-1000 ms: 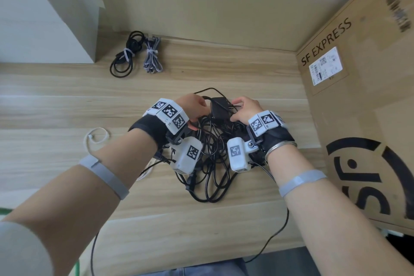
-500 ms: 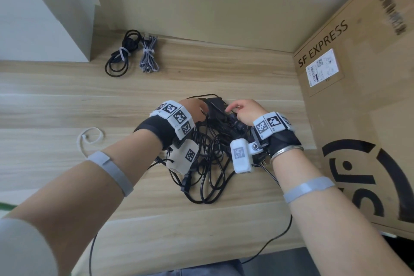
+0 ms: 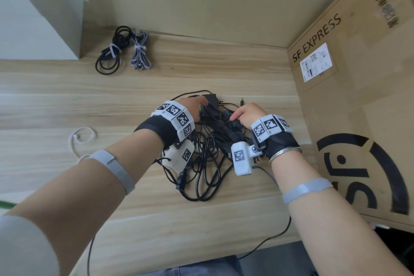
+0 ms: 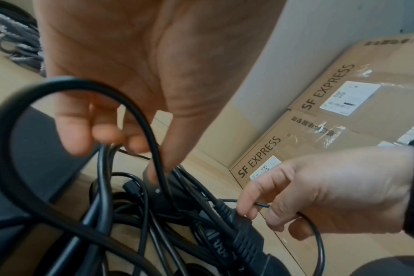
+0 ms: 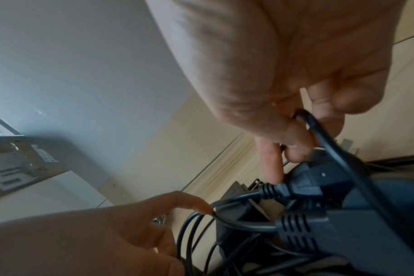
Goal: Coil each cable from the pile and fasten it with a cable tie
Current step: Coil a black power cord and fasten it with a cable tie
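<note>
Toward the desk's [image 3: 67,101] far left corner, the two tied coils [image 3: 122,50] lie as before. At mid-desk your left hand [image 3: 190,107] has slid deeper into the tangled pile [image 3: 201,163], fingers curled on black cables; your right hand [image 3: 247,114] now pinches a thin black lead [image 4: 260,204] beside the plug [image 4: 246,240].

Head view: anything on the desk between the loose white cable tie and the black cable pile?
Only the left forearm crosses above that stretch; the desk between the white cable tie and the cable pile shows bare wood.
</note>
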Demonstrator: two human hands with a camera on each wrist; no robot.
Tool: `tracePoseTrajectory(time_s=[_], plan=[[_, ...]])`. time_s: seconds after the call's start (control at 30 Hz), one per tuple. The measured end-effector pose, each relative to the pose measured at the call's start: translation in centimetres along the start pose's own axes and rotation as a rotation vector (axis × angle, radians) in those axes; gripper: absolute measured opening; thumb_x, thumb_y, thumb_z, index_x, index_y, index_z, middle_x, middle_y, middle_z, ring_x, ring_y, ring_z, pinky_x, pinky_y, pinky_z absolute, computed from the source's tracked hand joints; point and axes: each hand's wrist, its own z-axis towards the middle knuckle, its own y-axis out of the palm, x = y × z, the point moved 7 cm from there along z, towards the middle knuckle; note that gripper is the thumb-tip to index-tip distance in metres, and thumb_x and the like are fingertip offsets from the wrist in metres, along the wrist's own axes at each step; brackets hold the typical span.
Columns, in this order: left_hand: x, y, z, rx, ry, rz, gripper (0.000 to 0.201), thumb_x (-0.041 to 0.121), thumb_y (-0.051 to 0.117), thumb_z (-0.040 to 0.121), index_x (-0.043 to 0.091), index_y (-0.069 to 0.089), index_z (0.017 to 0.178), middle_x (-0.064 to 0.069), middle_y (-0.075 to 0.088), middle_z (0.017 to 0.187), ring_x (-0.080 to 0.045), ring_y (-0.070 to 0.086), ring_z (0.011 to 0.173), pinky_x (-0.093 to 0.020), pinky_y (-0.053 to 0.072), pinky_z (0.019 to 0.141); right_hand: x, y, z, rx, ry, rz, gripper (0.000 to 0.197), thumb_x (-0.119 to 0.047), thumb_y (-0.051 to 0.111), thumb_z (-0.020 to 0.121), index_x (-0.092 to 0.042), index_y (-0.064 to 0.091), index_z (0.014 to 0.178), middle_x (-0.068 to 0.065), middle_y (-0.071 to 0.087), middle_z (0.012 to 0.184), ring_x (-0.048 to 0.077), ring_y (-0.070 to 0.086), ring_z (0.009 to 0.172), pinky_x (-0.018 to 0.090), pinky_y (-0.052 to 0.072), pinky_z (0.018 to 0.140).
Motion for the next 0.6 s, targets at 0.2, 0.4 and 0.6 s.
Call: tracePoseTrajectory(time_s=[0.2,0.4,0.6], plan=[[0.5,0.2,-0.1,0.133,0.009,0.139,0.064,0.002,0.044,0.084,0.046,0.039,0.131,-0.007,0.037,0.121,-0.031,0.033,0.115,-0.040,0.044,0.092,0.4,0.3,0.2,0.036,-0.041,0.047,0.033,0.000,0.045,0.093,-0.019,0.071,0.098,0.006,0.063,0.117,0.014,0.053,0.070,0.021,0.039,0.058],[1.1,0.0,-0.1,0.227,0.011,0.143,0.031,0.020,0.059,0.085,0.037,0.055,0.111,-0.006,0.035,0.116,-0.030,0.032,0.111,-0.040,0.034,0.094,0.1,0.6,0.2,0.056,-0.077,0.097,0.032,0.001,0.044,0.091,-0.018,0.070,0.097,-0.004,0.057,0.089,0.009,0.050,0.068,0.016,0.038,0.055],[1.7,-0.2,-0.3,0.243,0.101,0.133,0.016,0.031,0.059,0.086,0.027,0.053,0.100,-0.004,0.034,0.124,-0.028,0.026,0.122,-0.053,0.018,0.106,0.5,0.0,-0.1,0.064,-0.080,0.151,0.033,0.003,0.042,0.092,-0.009,0.067,0.110,0.001,0.055,0.099,0.014,0.050,0.071,0.012,0.035,0.055]])
